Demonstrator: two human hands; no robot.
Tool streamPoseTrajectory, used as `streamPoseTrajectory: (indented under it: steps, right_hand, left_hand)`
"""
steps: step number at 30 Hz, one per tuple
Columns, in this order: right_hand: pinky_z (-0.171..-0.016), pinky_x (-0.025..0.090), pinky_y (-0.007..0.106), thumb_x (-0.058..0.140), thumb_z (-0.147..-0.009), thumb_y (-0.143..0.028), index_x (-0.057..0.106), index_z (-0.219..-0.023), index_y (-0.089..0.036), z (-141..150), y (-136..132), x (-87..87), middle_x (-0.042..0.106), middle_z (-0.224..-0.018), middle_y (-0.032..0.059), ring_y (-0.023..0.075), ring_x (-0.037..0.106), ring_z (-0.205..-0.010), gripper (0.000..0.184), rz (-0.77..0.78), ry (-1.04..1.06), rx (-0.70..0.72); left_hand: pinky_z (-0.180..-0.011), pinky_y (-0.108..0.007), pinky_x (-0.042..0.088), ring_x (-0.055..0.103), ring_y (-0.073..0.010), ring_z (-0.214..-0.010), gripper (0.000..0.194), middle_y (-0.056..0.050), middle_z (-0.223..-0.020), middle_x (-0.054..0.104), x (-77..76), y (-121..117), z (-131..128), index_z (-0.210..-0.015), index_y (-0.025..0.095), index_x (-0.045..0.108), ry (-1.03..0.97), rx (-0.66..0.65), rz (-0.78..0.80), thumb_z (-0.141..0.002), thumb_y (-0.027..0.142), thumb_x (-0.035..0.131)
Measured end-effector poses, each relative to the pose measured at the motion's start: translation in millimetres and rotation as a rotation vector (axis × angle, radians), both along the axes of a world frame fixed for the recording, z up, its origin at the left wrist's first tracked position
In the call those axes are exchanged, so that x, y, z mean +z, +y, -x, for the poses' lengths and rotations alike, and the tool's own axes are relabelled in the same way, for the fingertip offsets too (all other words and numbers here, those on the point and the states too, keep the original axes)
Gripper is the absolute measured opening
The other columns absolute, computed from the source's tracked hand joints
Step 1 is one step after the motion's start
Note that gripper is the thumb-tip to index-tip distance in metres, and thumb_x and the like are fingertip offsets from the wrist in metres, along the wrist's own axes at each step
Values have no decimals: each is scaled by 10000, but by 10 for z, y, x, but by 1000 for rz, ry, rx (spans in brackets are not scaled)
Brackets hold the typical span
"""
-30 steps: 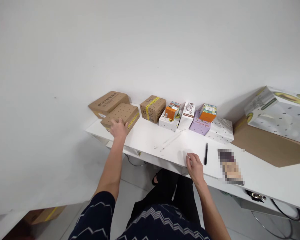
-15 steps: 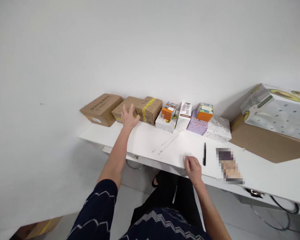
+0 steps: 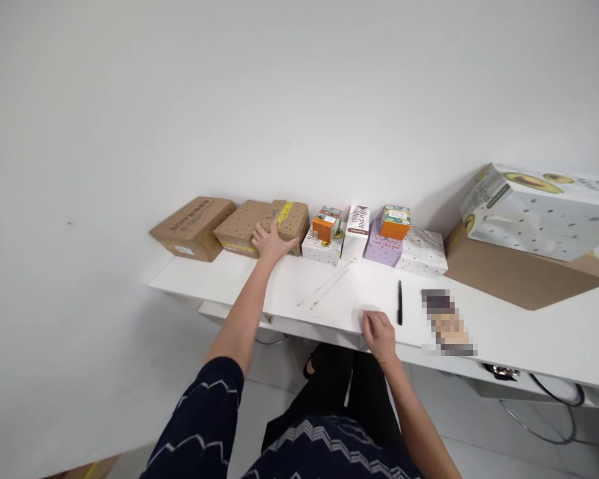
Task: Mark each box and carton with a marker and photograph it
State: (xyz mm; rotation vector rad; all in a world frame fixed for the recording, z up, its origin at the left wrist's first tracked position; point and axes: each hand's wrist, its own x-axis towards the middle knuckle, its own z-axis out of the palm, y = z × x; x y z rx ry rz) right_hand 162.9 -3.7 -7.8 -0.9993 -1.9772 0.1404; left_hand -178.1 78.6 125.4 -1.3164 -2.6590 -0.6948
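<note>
My left hand [image 3: 269, 245] reaches forward with its fingers spread over the front of a small brown cardboard box with yellow tape [image 3: 295, 216]. Whether the fingers touch or grip that box, I cannot tell. A flatter dotted cardboard box [image 3: 237, 225] stands against it on the left, partly covered by the hand. Farther left sits a larger brown carton [image 3: 194, 226] with printed lettering. My right hand [image 3: 380, 332] rests at the table's front edge with curled fingers and nothing seen in them. To its right lies a black pen [image 3: 400, 303].
Right of the cardboard boxes stand a white box [image 3: 322, 253] under an orange box [image 3: 324, 229], an upright white carton [image 3: 355, 234], a purple box [image 3: 382, 251] under another orange box [image 3: 395, 225], and a white dotted box [image 3: 424, 253]. A large avocado-print box [image 3: 534, 213] tops a brown carton [image 3: 519, 279].
My left hand has moved right, from in front of the dotted cardboard box to the yellow-taped one. My right hand stays by the table edge. The view has shifted slightly.
</note>
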Motion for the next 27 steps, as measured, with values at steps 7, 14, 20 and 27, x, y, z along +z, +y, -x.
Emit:
streamPoseTrajectory:
  steps: [7,14,20,27]
  right_hand:
    - [-738,535,367,473,-909,-241,641,-927,-201,-26,-16,-10,662,-837,75,200,617,-799,174,32,81,4]
    - [-779,522,392,492,-904,-287,641,-899,-188,-32,-16,9,654,-860,87,210,612,-849,179,93,212,-20]
    - [-906,479,446,398,-940,-388,564,-1209,-167,-91,-68,149,609,-1179,136,226,596,-1026,386,329,387,-26]
    - [-948,440,443,339,-950,-432,550,-1234,-182,-195,-367,365,596,-1197,121,256,544,-1124,433,356,479,-18]
  left_hand:
    - [-1009,-566,304,273,-411,-1307,865,-183,-1453,228,-217,-1107,-283,-1392,238,401,102,60,-157,-661,621,661]
    - [-1075,-508,302,312,-357,-1325,771,-169,-1374,286,-429,-1879,-584,-1256,197,515,60,-124,-303,-596,515,754]
    - [-1041,-416,391,434,-287,-1253,615,-104,-1288,437,-227,-1645,-874,-1182,240,583,-434,-466,-400,-670,571,659]
    - [-951,-384,465,566,-252,-1125,502,-90,-1194,633,-358,-1046,-1191,-1160,182,599,-1134,-609,-301,-839,546,468]
